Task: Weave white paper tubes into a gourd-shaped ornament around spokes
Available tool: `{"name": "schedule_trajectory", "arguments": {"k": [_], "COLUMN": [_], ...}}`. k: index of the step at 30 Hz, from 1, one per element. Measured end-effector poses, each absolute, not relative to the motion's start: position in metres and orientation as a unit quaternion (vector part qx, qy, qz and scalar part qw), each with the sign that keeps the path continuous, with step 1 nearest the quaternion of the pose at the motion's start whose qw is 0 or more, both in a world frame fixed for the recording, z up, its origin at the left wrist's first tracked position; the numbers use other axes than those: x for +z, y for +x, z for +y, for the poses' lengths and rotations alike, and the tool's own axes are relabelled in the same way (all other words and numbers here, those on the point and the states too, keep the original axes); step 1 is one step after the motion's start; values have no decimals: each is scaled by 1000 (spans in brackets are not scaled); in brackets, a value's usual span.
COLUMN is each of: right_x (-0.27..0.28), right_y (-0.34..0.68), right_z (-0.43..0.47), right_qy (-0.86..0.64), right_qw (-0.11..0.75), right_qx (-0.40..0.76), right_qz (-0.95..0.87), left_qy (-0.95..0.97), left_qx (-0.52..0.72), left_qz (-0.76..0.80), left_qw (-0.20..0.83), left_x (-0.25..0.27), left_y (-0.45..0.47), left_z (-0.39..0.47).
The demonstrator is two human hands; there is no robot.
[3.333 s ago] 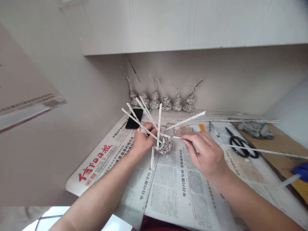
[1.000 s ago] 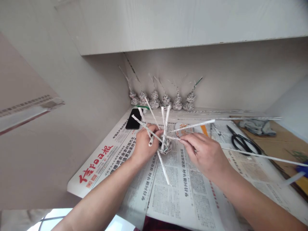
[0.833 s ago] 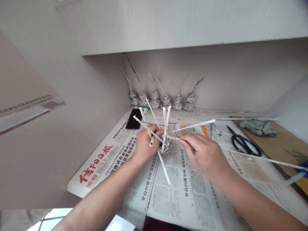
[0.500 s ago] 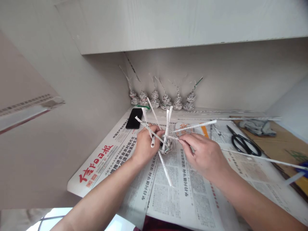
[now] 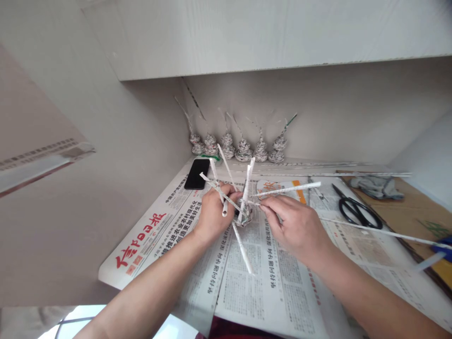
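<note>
In the middle of the head view is a small woven newspaper piece with several rolled-paper tubes sticking out of it at different angles. My left hand is closed around its left side, with tubes crossing in front of the fingers. At its right, my right hand pinches a thin rolled-paper strip that runs into the weave. A long white paper strip extends from behind my right hand toward the right edge. My left fingertips are partly hidden behind the tubes.
Several gourd-shaped woven paper figures stand along the back wall. A black phone lies at left on the newspaper. Black scissors and a grey cloth are on the right, near cardboard. A shelf panel overhangs.
My right hand has moved slightly left, closer to the woven piece. The protruding tubes have shifted a little to the right. My left hand keeps its hold.
</note>
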State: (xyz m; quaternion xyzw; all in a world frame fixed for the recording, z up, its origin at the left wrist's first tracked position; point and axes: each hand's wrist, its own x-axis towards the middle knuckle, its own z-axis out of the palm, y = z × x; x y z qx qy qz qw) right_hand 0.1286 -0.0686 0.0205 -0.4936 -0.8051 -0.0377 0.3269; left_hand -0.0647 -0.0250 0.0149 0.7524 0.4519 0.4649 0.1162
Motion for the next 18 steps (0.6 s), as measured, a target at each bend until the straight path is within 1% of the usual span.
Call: {"name": "schedule_trajectory", "arguments": {"k": [4,10,14,18], "right_x": [21,22,20,18], "right_y": [126,125,130,132], "right_z": [-69,-68,-67,-67], "right_qy": [-494,-478,-475,-470], "right_qw": [325,346,363,356], "right_qx": [-35,-17,-31,-31], "right_qz": [-806,-807,-801,-807], "left_qy": [754,752,747,749], "left_qx": [468,463,463,457], "left_qz": [447,454,462,465], "left_qw": [112,119,119,118], "left_x": [15,16,16,16], "left_y": [-63,-64,-66,-67], "left_z": [-26,-26,-24,-24]}}
